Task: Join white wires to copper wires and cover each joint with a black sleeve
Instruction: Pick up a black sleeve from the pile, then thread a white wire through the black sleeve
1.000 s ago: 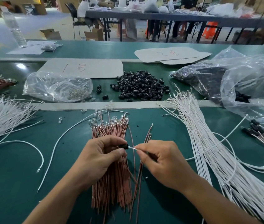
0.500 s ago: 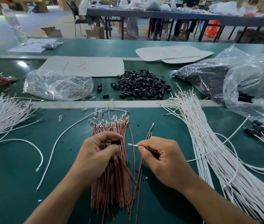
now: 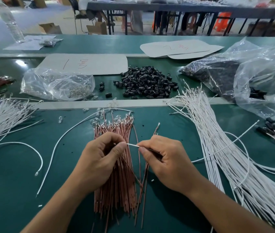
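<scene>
My left hand [image 3: 103, 158] and my right hand [image 3: 165, 162] meet over a bundle of copper wires [image 3: 116, 185] lying on the green table. My right hand pinches a white wire [image 3: 132, 145] near its tip; the wire trails off to the right. The tip runs into the pinched thumb and fingers of my left hand, where the black sleeve is held, almost fully hidden. A pile of loose black sleeves [image 3: 148, 83] lies at the back centre. A long bundle of white wires [image 3: 226, 157] stretches along the right.
Another white wire bundle [image 3: 0, 115] lies at the left, with two loose white wires beside it. A clear bag of metal terminals [image 3: 57, 84] sits back left, a large bag of black sleeves [image 3: 234, 73] back right. Sleeved wires [image 3: 271, 128] rest at the right edge.
The hands parted slightly, then closed again. The white wire's tip has gone into my left fingers, and the black sleeve seen at my left thumb is now covered.
</scene>
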`<state>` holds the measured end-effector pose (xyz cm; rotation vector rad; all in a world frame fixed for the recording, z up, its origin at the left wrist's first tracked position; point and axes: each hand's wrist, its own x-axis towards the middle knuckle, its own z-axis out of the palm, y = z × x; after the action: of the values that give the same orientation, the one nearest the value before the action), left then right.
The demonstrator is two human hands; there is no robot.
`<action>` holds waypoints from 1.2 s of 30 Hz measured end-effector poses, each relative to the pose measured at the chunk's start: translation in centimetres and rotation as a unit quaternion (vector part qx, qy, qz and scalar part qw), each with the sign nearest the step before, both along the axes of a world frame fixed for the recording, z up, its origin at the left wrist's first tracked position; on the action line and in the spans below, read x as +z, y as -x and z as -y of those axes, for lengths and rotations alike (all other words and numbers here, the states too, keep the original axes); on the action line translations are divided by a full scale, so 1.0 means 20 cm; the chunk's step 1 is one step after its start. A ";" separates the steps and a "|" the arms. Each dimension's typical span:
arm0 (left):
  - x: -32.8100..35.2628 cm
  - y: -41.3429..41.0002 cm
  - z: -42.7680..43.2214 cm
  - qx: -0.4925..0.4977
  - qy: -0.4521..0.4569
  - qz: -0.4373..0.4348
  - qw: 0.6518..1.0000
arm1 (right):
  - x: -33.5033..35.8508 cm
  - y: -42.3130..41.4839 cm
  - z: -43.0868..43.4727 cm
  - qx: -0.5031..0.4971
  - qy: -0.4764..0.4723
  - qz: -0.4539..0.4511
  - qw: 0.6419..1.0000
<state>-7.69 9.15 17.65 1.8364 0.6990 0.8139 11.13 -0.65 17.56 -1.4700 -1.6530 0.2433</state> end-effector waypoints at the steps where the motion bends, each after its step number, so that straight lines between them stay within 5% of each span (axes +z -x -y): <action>1: 0.00 0.00 -0.01 -0.002 0.005 0.000 1.000 | 0.00 0.00 -0.01 -0.006 -0.005 0.003 1.000; 14: 0.03 -0.01 0.01 -0.020 0.077 0.058 0.995 | 0.01 -0.03 -0.01 -0.019 -0.018 0.013 1.000; 18: 0.05 0.03 -0.05 0.071 0.095 0.104 0.987 | 0.03 -0.14 -0.01 -0.034 -0.014 0.080 0.996; 23: 0.04 0.18 -0.25 0.324 0.172 0.236 0.900 | 0.11 -0.39 0.08 -0.114 0.007 0.143 0.983; 27: 0.01 0.26 -0.34 0.413 0.203 0.283 0.841 | 0.18 -0.49 0.15 -0.175 0.060 0.117 0.976; 30: 0.00 0.26 -0.37 0.420 0.190 0.276 0.844 | 0.25 -0.52 0.20 -0.202 0.079 0.015 0.976; 32: 0.00 0.23 -0.36 0.416 0.170 0.250 0.858 | 0.28 -0.51 0.20 -0.164 0.032 -0.168 0.971; 36: -0.01 0.16 -0.26 0.282 0.108 0.129 0.945 | 0.28 -0.59 0.20 -0.032 -0.097 -0.582 0.807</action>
<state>-10.98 14.37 17.39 1.3066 1.1146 1.2653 22.95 -4.56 23.17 -0.8551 -0.5796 0.7387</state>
